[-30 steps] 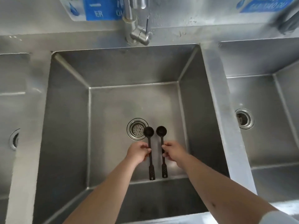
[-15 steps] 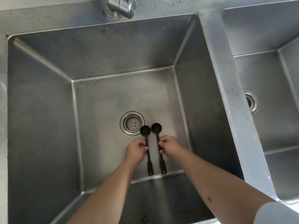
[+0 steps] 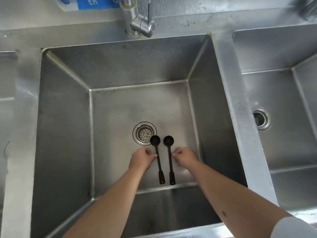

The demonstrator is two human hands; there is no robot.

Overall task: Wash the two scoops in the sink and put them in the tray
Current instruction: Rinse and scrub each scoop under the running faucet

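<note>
Two black long-handled scoops lie side by side on the floor of the middle sink [image 3: 65, 117], bowls pointing away from me. The left scoop [image 3: 158, 160] has its bowl over the edge of the drain strainer [image 3: 144, 133]. The right scoop [image 3: 170, 162] lies parallel to it. My left hand [image 3: 141, 159] is just left of the left handle, its fingertips touching the handle. My right hand [image 3: 186, 158] is just right of the right handle, its fingertips a little apart from it. Both hands have loosely curled fingers and hold nothing. No tray is in view.
A steel faucet [image 3: 140, 23] stands at the back rim, with no water running. A second basin with its own drain [image 3: 261, 118] lies to the right, behind a wide steel divider [image 3: 236, 109]. Part of a third basin [image 3: 6, 100] shows at the left.
Both hands were closed around the scoop handles earlier. Now they have slid outward off the handles, leaving the scoops lying on the sink floor. The camera has tilted back up.
</note>
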